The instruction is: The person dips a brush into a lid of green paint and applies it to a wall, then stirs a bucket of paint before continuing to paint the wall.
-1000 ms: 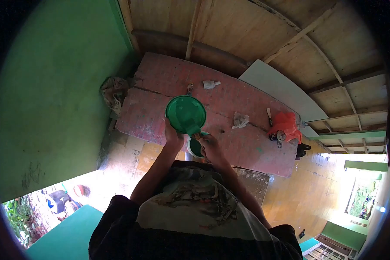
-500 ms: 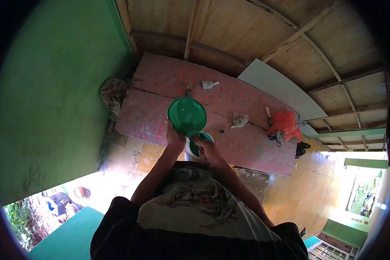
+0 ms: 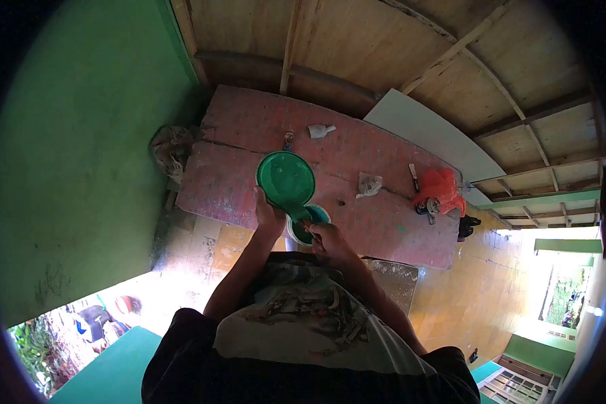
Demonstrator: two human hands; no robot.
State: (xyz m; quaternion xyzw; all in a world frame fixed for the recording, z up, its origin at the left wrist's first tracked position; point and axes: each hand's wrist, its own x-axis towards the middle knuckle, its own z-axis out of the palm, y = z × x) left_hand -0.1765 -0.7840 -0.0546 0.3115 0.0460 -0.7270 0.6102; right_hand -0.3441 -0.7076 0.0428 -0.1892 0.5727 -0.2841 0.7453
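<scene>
My left hand grips the lower left rim of a round green lid, which has wet green paint on it. In my right hand is a paint-covered tool, probably a brush, its green end against the lid's lower edge. Just below the lid, a white bucket with green paint inside stands partly hidden behind my hands. The fingers of my right hand are wrapped round the tool's handle.
A worn red table holds a brush, a small white bag, a clear bag, a scraper, a red plastic bag and a can. A crumpled cloth lies by the green wall.
The lid has shifted slightly left in view, along with the table and its items. More of the tool's green end shows between the lid and my right hand.
</scene>
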